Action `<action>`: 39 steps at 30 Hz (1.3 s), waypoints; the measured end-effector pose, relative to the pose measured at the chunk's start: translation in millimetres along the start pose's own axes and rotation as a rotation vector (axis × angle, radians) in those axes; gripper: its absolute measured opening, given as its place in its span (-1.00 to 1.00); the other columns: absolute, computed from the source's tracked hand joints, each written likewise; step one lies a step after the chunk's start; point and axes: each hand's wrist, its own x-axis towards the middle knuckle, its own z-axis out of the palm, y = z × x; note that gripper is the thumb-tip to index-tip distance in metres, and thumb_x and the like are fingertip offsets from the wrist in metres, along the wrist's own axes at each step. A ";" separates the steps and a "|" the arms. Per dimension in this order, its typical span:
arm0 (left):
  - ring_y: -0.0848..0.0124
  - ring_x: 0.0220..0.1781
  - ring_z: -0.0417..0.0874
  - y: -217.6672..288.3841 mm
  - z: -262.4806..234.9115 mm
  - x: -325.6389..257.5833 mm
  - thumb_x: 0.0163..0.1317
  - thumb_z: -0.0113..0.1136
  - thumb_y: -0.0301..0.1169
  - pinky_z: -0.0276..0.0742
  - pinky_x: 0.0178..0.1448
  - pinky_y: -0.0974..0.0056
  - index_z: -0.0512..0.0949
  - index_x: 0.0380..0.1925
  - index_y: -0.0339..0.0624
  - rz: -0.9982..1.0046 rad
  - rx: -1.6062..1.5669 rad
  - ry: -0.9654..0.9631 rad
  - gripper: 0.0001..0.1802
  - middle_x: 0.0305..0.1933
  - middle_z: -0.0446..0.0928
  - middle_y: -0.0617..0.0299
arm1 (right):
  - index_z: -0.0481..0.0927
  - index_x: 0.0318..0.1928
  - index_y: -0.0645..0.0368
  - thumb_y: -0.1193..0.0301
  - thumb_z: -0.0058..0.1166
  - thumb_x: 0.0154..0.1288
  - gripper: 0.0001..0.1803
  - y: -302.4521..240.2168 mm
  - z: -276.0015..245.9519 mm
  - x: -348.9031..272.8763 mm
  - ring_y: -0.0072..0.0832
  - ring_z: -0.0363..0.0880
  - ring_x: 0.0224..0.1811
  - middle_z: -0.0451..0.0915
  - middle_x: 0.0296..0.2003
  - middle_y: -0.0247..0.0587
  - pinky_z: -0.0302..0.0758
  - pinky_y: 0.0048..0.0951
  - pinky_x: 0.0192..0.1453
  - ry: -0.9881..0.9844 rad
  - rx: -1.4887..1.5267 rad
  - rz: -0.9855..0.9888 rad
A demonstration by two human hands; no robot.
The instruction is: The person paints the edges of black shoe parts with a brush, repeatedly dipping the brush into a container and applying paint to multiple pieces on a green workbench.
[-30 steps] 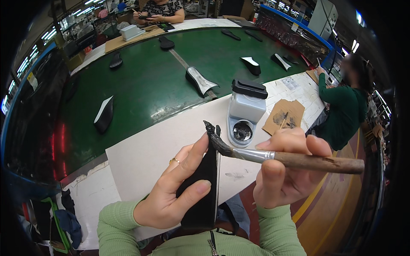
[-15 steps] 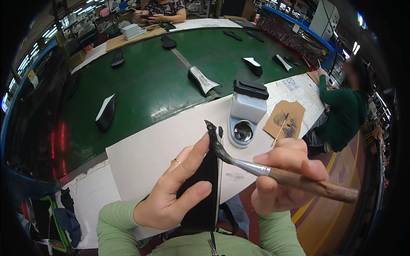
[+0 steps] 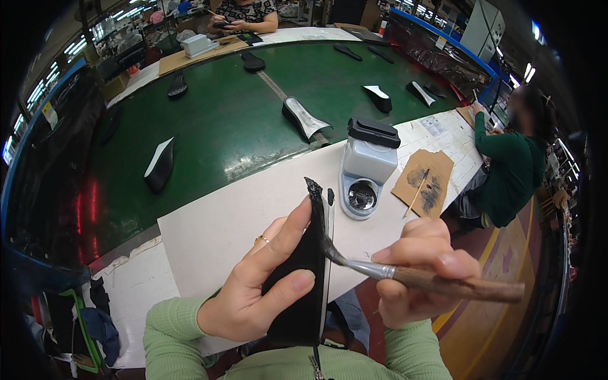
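Observation:
My left hand (image 3: pixel 256 278) grips a black shoe sole (image 3: pixel 294 278) on edge, fingers along its far side and thumb on the near face. The sole's top end is wet and shiny with black coating, and a pale strip runs down its right side. In my right hand (image 3: pixel 427 266) is a paintbrush (image 3: pixel 373 269) with a wooden handle and metal ferrule, its dark bristles bent against the sole's right edge. Beyond my right hand stands a grey liquid dispenser (image 3: pixel 372 155) with a black lid and a round cup of dark liquid.
A green conveyor belt (image 3: pixel 221 130) carries several shoe soles, black and white. A stained cardboard piece (image 3: pixel 421 180) with a thin stick lies right of the dispenser, on the white worktable (image 3: pixel 209 234). One person (image 3: pixel 513 145) sits at the right, another (image 3: pixel 247 16) across the belt.
The brush in my right hand has slid down along the sole's edge, toward me. My left hand keeps its hold on the sole. Soles on the belt have shifted slightly right.

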 end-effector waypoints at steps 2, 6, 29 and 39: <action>0.23 0.36 0.06 0.5 -0.7 -0.8 0.23 -0.07 -0.48 -0.15 0.36 0.27 -0.05 0.29 -0.35 -0.024 -0.024 -0.005 -0.34 0.32 0.06 -0.06 | 0.27 -0.02 0.17 0.57 0.27 -0.10 -0.40 0.0 -2.7 0.3 -0.47 0.36 -0.55 0.56 -0.48 -0.16 0.30 -0.48 -0.41 -0.020 0.128 0.088; 0.28 0.42 -0.06 3.2 0.9 -4.0 0.24 -0.07 -0.47 -0.22 0.38 0.29 -0.08 0.29 -0.34 -0.129 -0.188 0.021 -0.34 0.38 -0.03 0.00 | 0.25 0.04 0.11 0.28 0.21 0.05 -0.42 3.3 9.1 -2.6 -0.52 0.29 -0.52 0.52 -0.53 -0.23 0.22 -0.46 -0.38 0.345 0.116 0.185; 0.14 0.20 0.19 -3.5 -7.8 -3.2 0.17 -0.01 -0.53 0.01 0.27 0.19 0.08 0.25 -0.37 0.100 0.179 -0.042 -0.38 0.19 0.17 -0.12 | 0.15 0.15 0.21 0.17 0.11 0.14 -0.33 10.2 18.0 12.4 -0.50 0.31 -0.49 0.49 -0.52 -0.18 0.26 -0.37 -0.27 0.212 -0.130 -0.008; 0.18 0.24 0.19 -6.0 -6.4 -7.0 0.21 -0.07 -0.50 -0.03 0.30 0.23 0.02 0.27 -0.34 0.075 0.038 0.016 -0.38 0.22 0.15 -0.11 | 0.18 0.12 0.18 0.37 0.17 0.05 -0.36 8.5 19.1 9.0 -0.53 0.29 -0.55 0.52 -0.52 -0.15 0.25 -0.47 -0.39 0.092 -0.071 -0.083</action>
